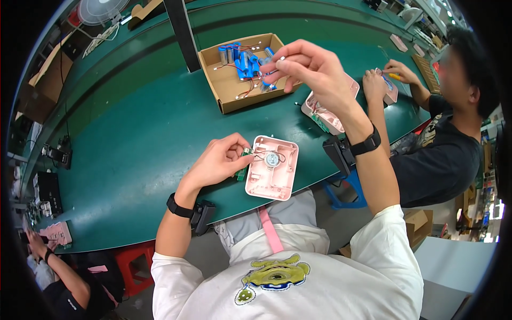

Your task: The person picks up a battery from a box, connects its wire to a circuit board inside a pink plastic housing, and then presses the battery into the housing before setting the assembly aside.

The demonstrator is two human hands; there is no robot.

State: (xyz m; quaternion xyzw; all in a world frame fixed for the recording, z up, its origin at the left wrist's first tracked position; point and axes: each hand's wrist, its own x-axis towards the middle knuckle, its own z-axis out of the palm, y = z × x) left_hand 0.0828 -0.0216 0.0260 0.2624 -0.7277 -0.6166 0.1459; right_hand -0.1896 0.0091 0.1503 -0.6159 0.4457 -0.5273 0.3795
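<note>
A pink plastic housing lies open side up near the table's front edge, with a round speaker and thin wires inside. At its left edge my left hand is closed, thumb and fingers pinching a green circuit board that is partly hidden by the fingers. My right hand is raised over the right side of a cardboard box. Between its thumb and forefinger is a small white connector; where its wire runs is hard to make out. Blue batteries with red and black leads lie in the box.
A second pink housing with a green board stands right of the box, partly behind my right forearm. A co-worker on the right handles another pink housing. A further person's arm shows at lower left. A dark post rises behind the box.
</note>
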